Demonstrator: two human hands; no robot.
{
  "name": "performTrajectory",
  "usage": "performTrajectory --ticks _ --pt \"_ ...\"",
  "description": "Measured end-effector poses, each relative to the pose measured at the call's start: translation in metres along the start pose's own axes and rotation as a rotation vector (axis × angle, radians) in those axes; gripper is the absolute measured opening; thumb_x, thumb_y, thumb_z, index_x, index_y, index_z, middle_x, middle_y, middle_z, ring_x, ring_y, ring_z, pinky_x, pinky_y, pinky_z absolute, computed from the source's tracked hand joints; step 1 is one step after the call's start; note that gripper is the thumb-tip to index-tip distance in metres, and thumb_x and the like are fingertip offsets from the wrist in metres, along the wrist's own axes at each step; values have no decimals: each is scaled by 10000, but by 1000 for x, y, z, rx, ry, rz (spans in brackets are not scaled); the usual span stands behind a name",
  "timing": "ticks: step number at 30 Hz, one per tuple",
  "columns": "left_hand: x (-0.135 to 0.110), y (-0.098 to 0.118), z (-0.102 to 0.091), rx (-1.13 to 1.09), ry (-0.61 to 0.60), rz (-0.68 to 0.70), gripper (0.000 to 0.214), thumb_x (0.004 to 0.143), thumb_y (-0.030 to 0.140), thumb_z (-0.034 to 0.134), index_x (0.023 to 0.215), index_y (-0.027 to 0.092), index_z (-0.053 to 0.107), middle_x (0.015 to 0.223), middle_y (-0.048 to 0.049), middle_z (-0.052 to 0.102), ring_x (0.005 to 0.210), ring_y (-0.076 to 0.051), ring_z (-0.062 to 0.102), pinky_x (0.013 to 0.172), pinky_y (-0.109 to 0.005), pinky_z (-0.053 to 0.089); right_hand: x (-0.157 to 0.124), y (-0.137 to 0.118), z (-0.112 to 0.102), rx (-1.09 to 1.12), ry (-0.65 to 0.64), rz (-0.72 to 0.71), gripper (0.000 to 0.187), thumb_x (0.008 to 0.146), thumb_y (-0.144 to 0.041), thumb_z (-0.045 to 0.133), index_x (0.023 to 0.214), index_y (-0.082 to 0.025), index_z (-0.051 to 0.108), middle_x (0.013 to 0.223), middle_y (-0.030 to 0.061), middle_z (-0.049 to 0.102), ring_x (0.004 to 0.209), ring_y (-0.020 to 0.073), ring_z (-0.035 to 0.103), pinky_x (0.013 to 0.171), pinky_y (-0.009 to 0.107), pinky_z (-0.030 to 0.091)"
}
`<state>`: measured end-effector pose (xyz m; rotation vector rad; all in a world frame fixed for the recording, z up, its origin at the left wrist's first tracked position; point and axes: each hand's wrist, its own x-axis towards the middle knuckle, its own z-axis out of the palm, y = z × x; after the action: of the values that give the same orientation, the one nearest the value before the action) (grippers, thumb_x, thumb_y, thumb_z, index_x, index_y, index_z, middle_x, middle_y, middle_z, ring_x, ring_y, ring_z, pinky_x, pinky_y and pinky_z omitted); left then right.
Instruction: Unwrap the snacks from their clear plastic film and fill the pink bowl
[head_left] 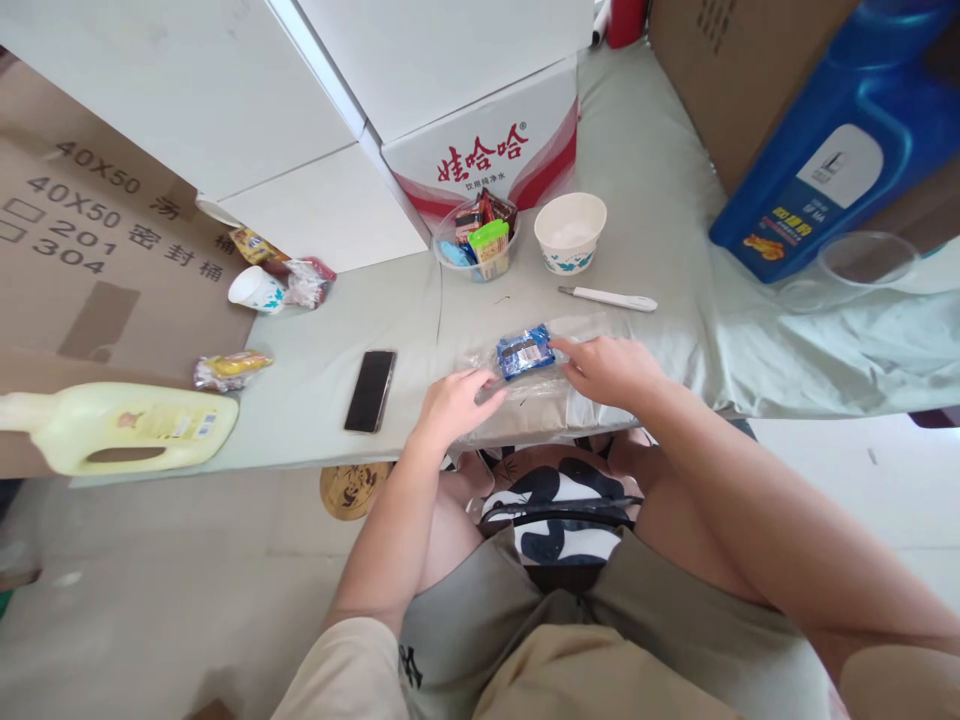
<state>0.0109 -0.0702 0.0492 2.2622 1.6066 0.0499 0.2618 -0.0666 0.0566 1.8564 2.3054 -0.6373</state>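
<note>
- One blue packet (pixel 523 352), lying on or inside clear plastic (pixel 544 388), cannot tell which, near the front edge of a cloth-covered table (pixel 660 355); apparently kept close to the lap for handling without a stretch.
- Right hand (pixel 611 370), just right of the packet, forefinger extended to touch its right edge, other fingers loosely curled; seemingly steadying that side, though cannot tell if also pinching the plastic.
- Left hand (pixel 457 405), just left of the packet, thumb and fingers parted over the plastic, gripping nothing visible; perhaps placed there to hem in the opposite side.
- White knife (pixel 611 299), beyond the packet and to its right, lying unheld with handle pointing rightward; probably left there for easy reach.
- Clear tub (pixel 469 274), beyond the packet and slightly left, filled with wrapped snacks; likely chosen to keep loose pieces together.
- Paper bowl (pixel 570 235), beyond the packet and slightly right, upright beside the tub, within reach of either arm; contents unclear.
- Phone (pixel 370 391), left of the packet, flat and dark-screened, presumably set aside to free both hands.
- Yellow jug (pixel 142 428) far left of the packet, blue bottle (pixel 832 150) far right; bulky items seemingly kept to the flanks for working room between.
</note>
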Motion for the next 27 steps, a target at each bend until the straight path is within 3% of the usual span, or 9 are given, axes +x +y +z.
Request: performTrajectory --ticks 3,7,10,13,15,17,21,24,27 --pt "-1 0 -1 -20 33 -42 290 960 349 516 1149 231 702 1220 -72 711 813 -188 676 789 -345 482 -1 1 0 35 75 -27 531 992 -343 401 1522 -343 429 1357 101 674 1024 315 710 748 396 517" --pt "7 -4 0 -27 51 -143 390 904 337 619 1280 244 655 1279 -82 711 976 -251 702 850 -366 491 -4 -3 0 37 161 -31 527 956 -334 467 1481 -363 449 1570 69 487 892 266 722 670 366 503" --pt "14 -7 1 -42 25 -216 446 881 370 652 1312 257 644 1180 -71 764 1068 -300 693 833 -378 485 -8 -12 0 15 208 54 454 969 -346 465 1419 -342 524 1507 84 538 853 254 714 643 352 487" --pt "19 -9 0 -11 28 -241 336 914 358 584 1205 251 712 1031 -83 791 966 -292 708 764 -368 460 -10 -21 1 5 256 106 359 1002 -353 420 1261 -281 659 1362 98 634 864 243 696 649 334 466" --pt "20 -11 0 1 42 -210 261 924 322 539 1024 238 765 893 -83 781 845 -260 698 712 -348 433 -7 -26 3 -9 319 36 347 1008 -316 409 1140 -233 719 1279 122 668 912 249 677 684 341 463" --pt "20 -13 0 -81 53 -130 260 922 312 525 882 220 765 763 -61 742 717 -209 651 675 -322 411 -1 -28 8 -23 370 -137 330 999 -258 424 1073 -200 741 1186 141 700 995 266 652 780 365 474" --pt "19 -18 2 -538 2 32 310 907 408 541 806 183 729 672 -19 661 576 -137 534 611 -281 409 16 -25 23 13 391 -419 368 947 -138 463 1224 -199 698 1302 107 695 1220 267 584 1009 395 440" --pt "21 -21 2 -721 26 66 336 864 471 589 757 175 706 714 -29 636 646 -151 552 655 -292 443 24 -22 33 27 356 -445 499 885 -104 512 1359 -217 621 1466 66 614 1384 277 482 1086 425 398" --pt "27 -22 1 -725 176 34 258 809 430 648 738 185 690 899 -51 635 869 -182 592 839 -316 462 27 -22 37 6 331 -435 576 860 -120 539 1424 -233 567 1520 64 567 1438 310 415 1099 472 367"
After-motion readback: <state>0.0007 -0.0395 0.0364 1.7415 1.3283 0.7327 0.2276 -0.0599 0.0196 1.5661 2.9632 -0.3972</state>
